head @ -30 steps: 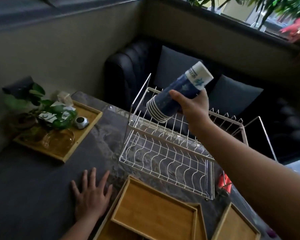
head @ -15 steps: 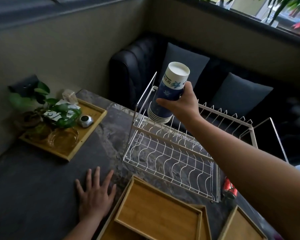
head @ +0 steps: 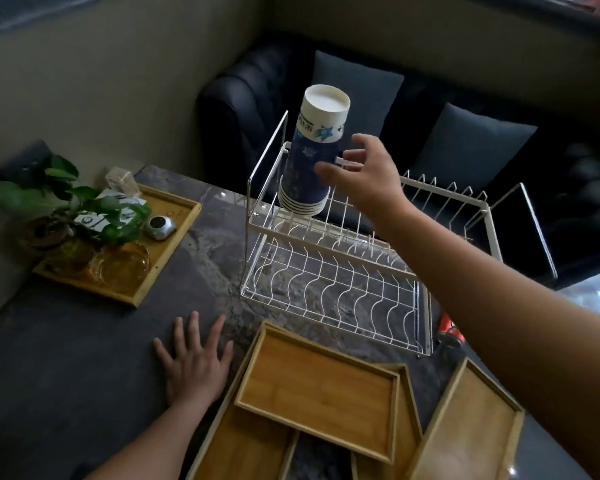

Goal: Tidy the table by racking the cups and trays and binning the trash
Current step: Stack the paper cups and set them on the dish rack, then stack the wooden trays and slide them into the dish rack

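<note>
Dark mottled tabletop (head: 84,341) carries a white two-tier wire dish rack (head: 329,292), where the inverted stack of blue-and-white paper cups (head: 309,161) stands on the upper tier's left end. Right hand (head: 368,174) hovers beside it, fingers (head: 326,168) apart; left hand (head: 194,362) lies flat, fingers spread. Cups look racked; bamboo trays (head: 319,389) and a red can (head: 449,332) remain.

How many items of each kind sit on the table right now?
Wooden trays: 4
Wire rack: 1
Stack of paper cups: 1
Potted plant: 1
Red can: 1
Total: 8
</note>
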`<action>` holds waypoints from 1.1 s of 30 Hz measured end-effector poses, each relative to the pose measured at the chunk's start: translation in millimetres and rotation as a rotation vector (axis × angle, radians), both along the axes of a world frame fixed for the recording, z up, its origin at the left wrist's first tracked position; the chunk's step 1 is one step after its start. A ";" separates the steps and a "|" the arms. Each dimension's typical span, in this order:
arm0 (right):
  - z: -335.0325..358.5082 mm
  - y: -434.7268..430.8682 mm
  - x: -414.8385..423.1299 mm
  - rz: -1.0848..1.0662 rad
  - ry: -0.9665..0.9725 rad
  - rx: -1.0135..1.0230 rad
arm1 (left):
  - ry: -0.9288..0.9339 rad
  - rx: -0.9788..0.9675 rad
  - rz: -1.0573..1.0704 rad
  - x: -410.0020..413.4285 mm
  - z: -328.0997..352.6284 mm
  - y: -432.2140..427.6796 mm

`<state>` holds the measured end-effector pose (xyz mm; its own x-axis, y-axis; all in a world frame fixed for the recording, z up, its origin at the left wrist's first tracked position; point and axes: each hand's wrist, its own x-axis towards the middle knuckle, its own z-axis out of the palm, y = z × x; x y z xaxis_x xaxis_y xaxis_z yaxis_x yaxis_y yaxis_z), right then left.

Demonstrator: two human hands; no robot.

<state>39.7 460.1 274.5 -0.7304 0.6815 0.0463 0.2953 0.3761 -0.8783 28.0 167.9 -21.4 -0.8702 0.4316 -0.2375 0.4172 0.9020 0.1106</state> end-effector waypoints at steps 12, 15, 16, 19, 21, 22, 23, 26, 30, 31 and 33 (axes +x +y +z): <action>-40.3 -41.7 231.8 -0.168 0.130 0.070 | -0.162 0.481 -0.010 47.7 70.8 19.7; -110.8 -52.1 297.4 -0.323 -0.154 -0.052 | -0.145 0.399 -0.303 92.3 75.7 25.5; -133.4 -56.0 316.5 -0.374 -0.261 -0.100 | -0.156 0.338 -0.395 103.8 75.7 26.5; -183.9 -70.8 360.6 -0.359 -0.577 -0.199 | -0.181 0.104 -0.614 122.1 71.2 25.8; -201.9 -78.5 379.3 -0.246 -0.762 -0.104 | -0.141 0.019 -0.721 125.6 72.4 25.3; -207.2 -80.2 385.4 -0.203 -0.809 -0.055 | -0.104 0.023 -0.760 126.3 72.8 25.5; -210.3 -80.9 389.0 -0.187 -0.822 -0.027 | -0.063 0.035 -0.795 127.2 72.6 26.0; -210.8 -79.0 389.1 -0.230 -0.778 -0.035 | 0.035 0.094 -0.851 126.6 69.4 28.3; -207.1 -79.1 374.0 -0.252 -0.686 -0.018 | 0.063 0.154 -0.881 125.5 65.9 26.9; -206.3 -81.4 367.7 -0.236 -0.659 -0.002 | 0.061 0.166 -0.882 126.0 66.6 25.7; -206.7 -88.7 353.0 -0.220 -0.627 -0.033 | 0.044 0.205 -0.866 128.7 69.0 23.3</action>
